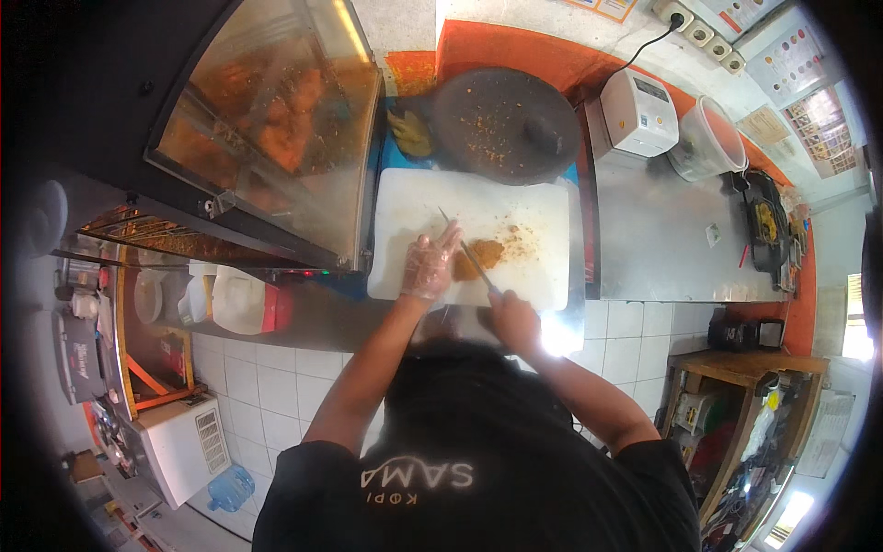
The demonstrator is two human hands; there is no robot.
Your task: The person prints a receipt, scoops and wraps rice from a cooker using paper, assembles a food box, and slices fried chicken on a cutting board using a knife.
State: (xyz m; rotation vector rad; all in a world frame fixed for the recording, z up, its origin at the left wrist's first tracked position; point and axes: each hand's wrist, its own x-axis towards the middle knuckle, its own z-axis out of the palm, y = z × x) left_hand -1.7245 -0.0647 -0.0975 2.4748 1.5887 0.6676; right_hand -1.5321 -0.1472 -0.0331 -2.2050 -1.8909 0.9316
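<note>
My right hand (516, 321) grips the handle of a kitchen knife (477, 265). Its blade slants up and left across a white cutting board (407, 193). Over the blade's front part rest the fingers of my left hand (429, 265), which wears a clear plastic glove. What lies beneath that palm is hidden. Just right of the blade is a flat, brown, breaded-looking piece of food (488, 254), with loose crumbs (522, 241) scattered beside it. The knife tip pokes out beyond my left fingers.
Behind the board sits a dark stone mortar (483, 131) with a pestle (543, 136) and food bits. A glass display warmer (276, 138) holding fried food stands at left. On the right steel counter (662, 241) are a white printer (638, 114), a clear bucket (710, 141) and a black pan (764, 228).
</note>
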